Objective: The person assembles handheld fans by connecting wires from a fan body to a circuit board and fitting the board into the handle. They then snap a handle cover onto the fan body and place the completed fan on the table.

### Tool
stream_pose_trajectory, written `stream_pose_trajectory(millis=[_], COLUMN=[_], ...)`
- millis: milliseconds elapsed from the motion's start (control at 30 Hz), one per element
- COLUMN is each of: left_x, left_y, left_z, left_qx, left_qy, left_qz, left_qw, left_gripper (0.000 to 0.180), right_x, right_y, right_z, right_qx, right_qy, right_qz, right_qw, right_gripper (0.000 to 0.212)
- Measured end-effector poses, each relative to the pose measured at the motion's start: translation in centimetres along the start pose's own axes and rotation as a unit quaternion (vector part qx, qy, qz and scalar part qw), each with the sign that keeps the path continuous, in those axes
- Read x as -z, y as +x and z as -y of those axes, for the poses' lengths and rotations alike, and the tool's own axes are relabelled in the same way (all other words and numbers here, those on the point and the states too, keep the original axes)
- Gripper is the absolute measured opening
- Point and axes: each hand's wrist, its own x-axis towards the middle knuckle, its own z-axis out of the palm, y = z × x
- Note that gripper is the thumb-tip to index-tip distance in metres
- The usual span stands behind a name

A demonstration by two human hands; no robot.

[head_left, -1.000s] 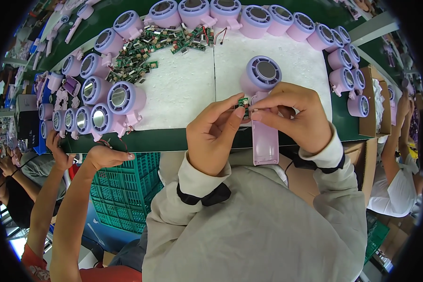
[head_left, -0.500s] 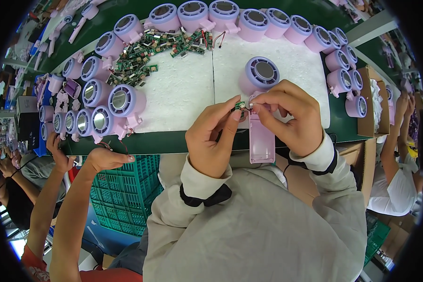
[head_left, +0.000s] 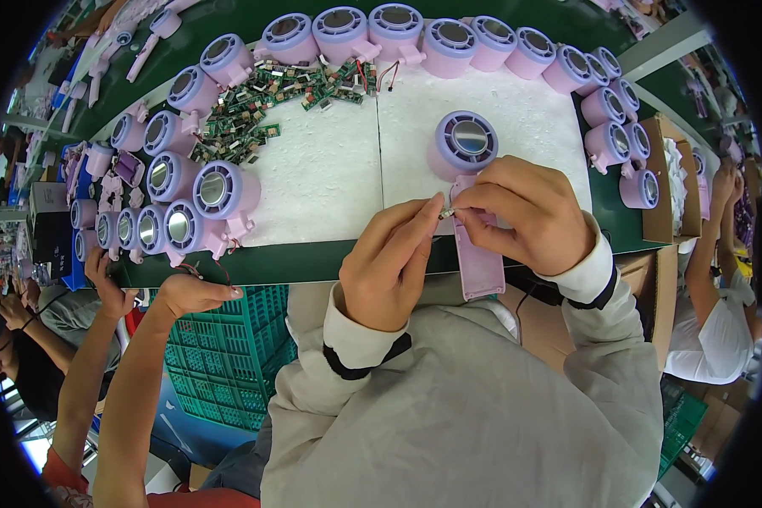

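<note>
We pinch a small part (head_left: 446, 214) between our fingertips: the thumb and forefinger of our left hand (head_left: 388, 264) close on one side of it, those of our right hand (head_left: 531, 216) on the other, and our fingers hide most of it. Beneath the right fingers a pink handle shell (head_left: 481, 269) slants toward us, its near end jutting past the edge of the green tabletop (head_left: 296, 262). Just beyond our fingertips stands a fan head (head_left: 464, 146) with a lilac ring and a shiny disc, on a white sheet (head_left: 326, 173). Farther off, ahead and left of our fingers, lies a heap of green circuit boards (head_left: 254, 110), ringed by an arc of similar pink heads (head_left: 340, 31). Well left of our fingers, a co-worker's hand (head_left: 196, 294) is near a green crate (head_left: 224, 364); well right of them stands a cardboard box (head_left: 665, 227)
</note>
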Motion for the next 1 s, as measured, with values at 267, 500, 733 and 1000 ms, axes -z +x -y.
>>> stream_pose_trajectory(millis=[267, 500, 733, 1000], left_x=[0.4, 1.3, 2.2, -0.8], left_y=[-0.2, -0.7, 0.0, -1.3], left_z=[0.7, -0.6, -0.3, -1.5], left_qx=[-0.001, 0.015, -0.038, -0.024], left_qy=[-0.037, -0.067, -0.036, -0.007], left_qz=[-0.040, -0.012, 0.066, -0.078], left_qw=[0.999, 0.998, 0.996, 0.997], left_gripper=[0.036, 0.029, 0.033, 0.038], right_x=[-1.0, -0.2, 1.0, -0.6], right_y=[0.1, -0.3, 0.3, -0.2], right_z=[0.1, 1.3, 1.0, 3.5], right_qx=[-0.038, -0.009, 0.058, -0.106], right_qy=[0.084, 0.054, 0.025, 0.085], right_qz=[-0.050, -0.029, 0.029, -0.052], right_qw=[0.995, 0.998, 0.998, 0.989], right_gripper=[0.019, 0.020, 0.024, 0.013])
